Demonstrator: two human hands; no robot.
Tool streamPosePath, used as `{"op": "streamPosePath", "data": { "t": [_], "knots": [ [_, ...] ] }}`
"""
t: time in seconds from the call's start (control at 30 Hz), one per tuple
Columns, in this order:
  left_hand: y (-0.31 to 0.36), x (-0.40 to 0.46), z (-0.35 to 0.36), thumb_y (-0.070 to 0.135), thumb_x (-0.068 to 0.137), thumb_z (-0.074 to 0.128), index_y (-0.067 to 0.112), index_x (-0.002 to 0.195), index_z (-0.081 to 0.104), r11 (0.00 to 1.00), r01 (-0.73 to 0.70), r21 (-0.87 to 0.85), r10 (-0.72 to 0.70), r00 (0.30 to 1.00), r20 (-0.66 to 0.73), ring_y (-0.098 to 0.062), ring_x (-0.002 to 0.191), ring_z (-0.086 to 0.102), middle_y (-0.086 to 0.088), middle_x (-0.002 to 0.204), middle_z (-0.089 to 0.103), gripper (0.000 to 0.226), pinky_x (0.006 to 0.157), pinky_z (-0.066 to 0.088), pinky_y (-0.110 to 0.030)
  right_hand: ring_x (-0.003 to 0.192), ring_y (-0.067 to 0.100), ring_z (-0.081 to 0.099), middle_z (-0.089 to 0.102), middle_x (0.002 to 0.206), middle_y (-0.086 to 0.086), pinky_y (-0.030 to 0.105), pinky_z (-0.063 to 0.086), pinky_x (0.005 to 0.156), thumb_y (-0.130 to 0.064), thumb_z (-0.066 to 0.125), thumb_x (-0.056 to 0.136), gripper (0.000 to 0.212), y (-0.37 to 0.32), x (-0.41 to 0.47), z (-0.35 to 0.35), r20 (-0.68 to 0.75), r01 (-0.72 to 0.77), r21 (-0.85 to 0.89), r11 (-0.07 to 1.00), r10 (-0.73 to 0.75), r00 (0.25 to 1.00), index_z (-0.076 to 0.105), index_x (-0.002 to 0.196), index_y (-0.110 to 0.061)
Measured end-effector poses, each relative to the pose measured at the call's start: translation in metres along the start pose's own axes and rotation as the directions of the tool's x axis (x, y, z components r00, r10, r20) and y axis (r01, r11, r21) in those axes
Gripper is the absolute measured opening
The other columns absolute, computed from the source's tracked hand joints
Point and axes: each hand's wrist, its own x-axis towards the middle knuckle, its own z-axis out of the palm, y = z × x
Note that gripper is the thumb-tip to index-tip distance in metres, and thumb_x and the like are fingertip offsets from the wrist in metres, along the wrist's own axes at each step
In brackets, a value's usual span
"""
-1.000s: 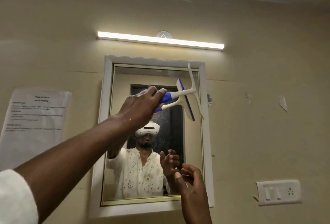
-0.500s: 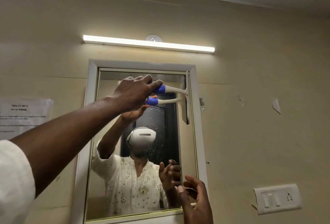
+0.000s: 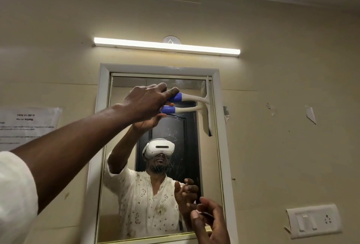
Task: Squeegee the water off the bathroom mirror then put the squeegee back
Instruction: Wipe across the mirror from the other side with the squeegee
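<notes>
Moved since the earlier frames: squeegee (image 3: pixel 202 103) swung from a tilted pose off the glass to an upright blade at the mirror's upper right corner; left arm raised further.

Left hand (image 3: pixel 146 101): fingers curled round the blue grip of the squeegee handle, arm stretched up and across the glass, white sleeve (image 3: pixel 15 195) at the shoulder end.

Squeegee: white handle running level to the right; blade standing vertical, close along the right inner edge of the frame, its top near the upper corner. Whether the blade presses the glass cannot be told. Its reflection lies just beneath the handle.

Right hand (image 3: pixel 211 222): low, before the mirror's lower right corner, fingers loosely bent, holding nothing.

Mirror (image 3: pixel 124 195): white-framed, upright, scratch marks near its middle.

Tube light (image 3: pixel 167 46): lit, level, above the frame.

Printed notice (image 3: pixel 29 125): on the wall, left.

Switch plate (image 3: pixel 313 221): on the wall, lower right.

Torn paper scraps (image 3: pixel 310 114): stuck right of the mirror.
</notes>
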Motion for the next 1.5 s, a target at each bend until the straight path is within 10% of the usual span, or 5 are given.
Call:
{"op": "streamPosePath", "data": {
  "t": [0.3,0.5,0.7,1.5],
  "knots": [
    [-0.045,-0.041,-0.010,0.026,0.084,0.069,0.016,0.144,0.033,1.000,0.011,0.005,-0.011,1.000,0.004,-0.025,0.076,0.055,-0.017,0.103,0.055,0.071,0.061,0.046,-0.033,0.081,0.018,0.056,0.058,0.100,0.009,0.037,0.047,0.085,0.004,0.066,0.078,0.034,0.012,-0.011,0.030,0.019,0.016,0.013,1.000,-0.017,1.000,0.053,0.103,-0.015],
    [-0.084,-0.086,-0.023,0.009,0.078,0.073,0.011,0.140,0.040,0.999,0.042,-0.010,-0.042,0.999,0.017,-0.017,0.062,0.042,-0.018,0.089,0.056,0.070,0.051,0.042,-0.029,0.075,0.018,0.056,0.059,0.093,0.010,0.006,0.043,0.064,0.009,0.065,0.076,0.035,0.024,-0.016,0.054,0.061,0.027,0.044,0.999,-0.030,0.998,0.055,0.103,-0.011],
    [-0.123,-0.127,-0.039,0.006,0.085,0.063,0.013,0.140,0.041,0.994,0.092,0.056,-0.094,0.995,0.028,-0.018,0.059,0.041,-0.017,0.089,0.056,0.060,0.047,0.032,-0.027,0.067,0.017,0.053,0.057,0.080,0.007,0.002,0.042,0.056,0.017,0.064,0.073,0.034,0.029,-0.027,0.081,0.063,0.022,0.090,0.996,-0.028,0.998,0.055,0.098,-0.005],
    [-0.160,-0.197,-0.086,0.005,0.082,0.065,0.011,0.133,0.046,0.978,0.106,0.180,-0.110,0.994,0.012,-0.022,0.050,0.039,-0.012,0.080,0.051,0.055,0.045,0.029,-0.026,0.057,0.026,0.042,0.050,0.083,0.020,0.018,0.041,0.053,0.022,0.064,0.065,0.040,0.035,-0.061,0.140,0.069,-0.207,0.160,0.965,0.198,0.978,0.054,0.094,-0.005]
  ]
}}
